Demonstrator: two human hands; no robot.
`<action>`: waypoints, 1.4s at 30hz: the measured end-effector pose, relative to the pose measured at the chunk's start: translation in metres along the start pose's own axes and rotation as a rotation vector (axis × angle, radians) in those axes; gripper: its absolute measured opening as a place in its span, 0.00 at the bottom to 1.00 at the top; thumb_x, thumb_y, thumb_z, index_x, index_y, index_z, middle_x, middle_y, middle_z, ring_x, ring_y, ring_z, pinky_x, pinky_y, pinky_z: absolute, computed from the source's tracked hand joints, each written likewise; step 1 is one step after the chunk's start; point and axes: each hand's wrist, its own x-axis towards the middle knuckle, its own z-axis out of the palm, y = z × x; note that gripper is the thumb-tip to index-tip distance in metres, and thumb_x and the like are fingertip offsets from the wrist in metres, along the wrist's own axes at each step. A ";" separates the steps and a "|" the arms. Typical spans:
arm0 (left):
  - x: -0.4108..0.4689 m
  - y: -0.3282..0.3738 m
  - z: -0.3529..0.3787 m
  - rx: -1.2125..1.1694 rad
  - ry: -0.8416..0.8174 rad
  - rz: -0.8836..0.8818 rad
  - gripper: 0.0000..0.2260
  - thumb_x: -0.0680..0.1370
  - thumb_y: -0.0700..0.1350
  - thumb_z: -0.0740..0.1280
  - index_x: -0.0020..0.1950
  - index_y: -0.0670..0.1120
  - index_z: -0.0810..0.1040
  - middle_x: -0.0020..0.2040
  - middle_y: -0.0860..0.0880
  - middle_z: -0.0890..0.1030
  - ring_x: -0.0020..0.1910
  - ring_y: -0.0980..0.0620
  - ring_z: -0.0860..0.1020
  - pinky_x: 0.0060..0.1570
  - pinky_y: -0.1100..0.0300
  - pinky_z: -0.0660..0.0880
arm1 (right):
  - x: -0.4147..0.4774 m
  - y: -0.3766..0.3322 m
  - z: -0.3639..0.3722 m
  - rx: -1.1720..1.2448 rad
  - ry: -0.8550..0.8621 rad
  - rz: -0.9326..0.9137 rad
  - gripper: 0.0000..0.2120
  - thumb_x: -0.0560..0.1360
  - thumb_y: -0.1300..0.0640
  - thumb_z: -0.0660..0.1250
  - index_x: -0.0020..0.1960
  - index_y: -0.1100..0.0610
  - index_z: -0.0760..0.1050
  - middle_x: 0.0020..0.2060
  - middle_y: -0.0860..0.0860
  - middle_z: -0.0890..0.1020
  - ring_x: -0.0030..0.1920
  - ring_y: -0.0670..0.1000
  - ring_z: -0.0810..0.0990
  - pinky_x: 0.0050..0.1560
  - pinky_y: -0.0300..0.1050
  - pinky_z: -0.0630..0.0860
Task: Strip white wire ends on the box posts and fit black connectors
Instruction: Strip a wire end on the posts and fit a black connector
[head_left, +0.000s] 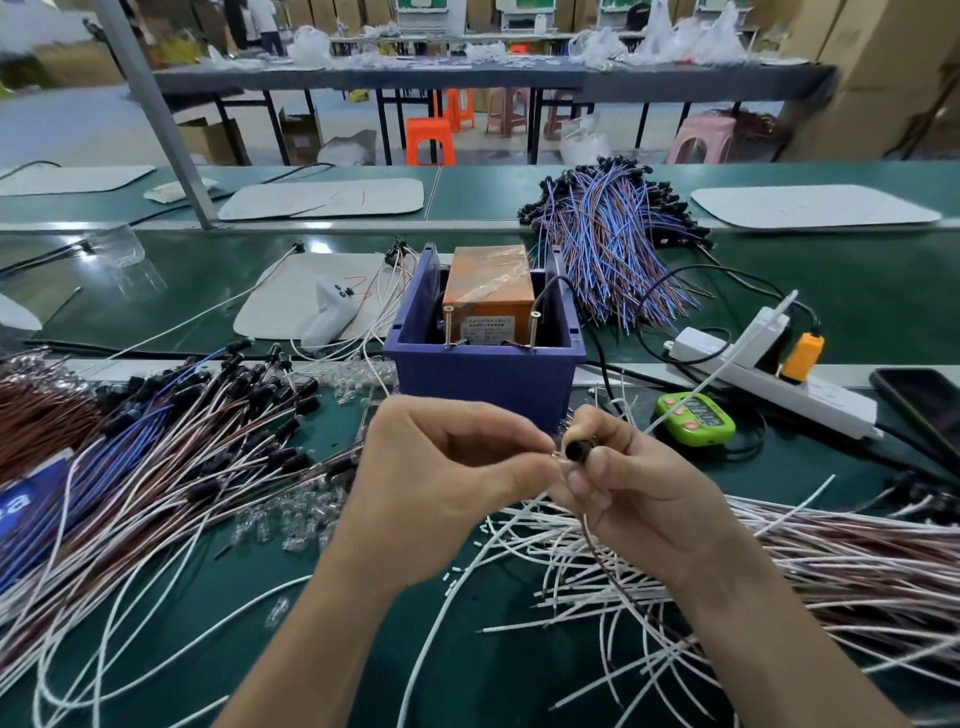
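Fitting step: near centre of the bench (249, 566), just before the blue box (483, 371), the right hand (639, 493) grips a black connector (575, 450). The left hand (436, 478) pinches what seems a wire end (557, 457) at its mouth. Next, I judge, seat it squarely.

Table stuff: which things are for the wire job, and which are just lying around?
For the job:
- black connector, gripped by the right hand
- small part, pinched by the left hand; too small to identify
- loose white wires
- blue box with its screw posts

Just lying about:
- green timer
- power strip
- phone
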 end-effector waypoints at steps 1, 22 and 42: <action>-0.001 0.000 0.003 0.027 0.002 0.010 0.07 0.67 0.42 0.82 0.42 0.52 0.89 0.37 0.51 0.87 0.35 0.56 0.85 0.37 0.67 0.79 | 0.000 0.000 0.000 -0.002 -0.005 0.002 0.20 0.57 0.61 0.87 0.42 0.62 0.81 0.28 0.56 0.73 0.25 0.48 0.69 0.33 0.41 0.70; -0.005 -0.011 0.007 0.343 0.139 0.092 0.09 0.69 0.45 0.81 0.45 0.57 0.88 0.37 0.62 0.86 0.35 0.59 0.85 0.37 0.70 0.77 | -0.001 -0.003 0.007 -0.330 0.077 -0.062 0.19 0.56 0.54 0.88 0.42 0.57 0.85 0.34 0.54 0.82 0.35 0.50 0.75 0.40 0.42 0.68; -0.001 -0.025 0.007 0.065 0.132 -0.095 0.10 0.64 0.40 0.84 0.39 0.53 0.89 0.34 0.50 0.86 0.32 0.54 0.85 0.36 0.67 0.79 | -0.003 -0.006 0.011 -0.437 0.073 -0.086 0.19 0.58 0.51 0.87 0.42 0.59 0.86 0.30 0.57 0.82 0.27 0.47 0.75 0.27 0.35 0.71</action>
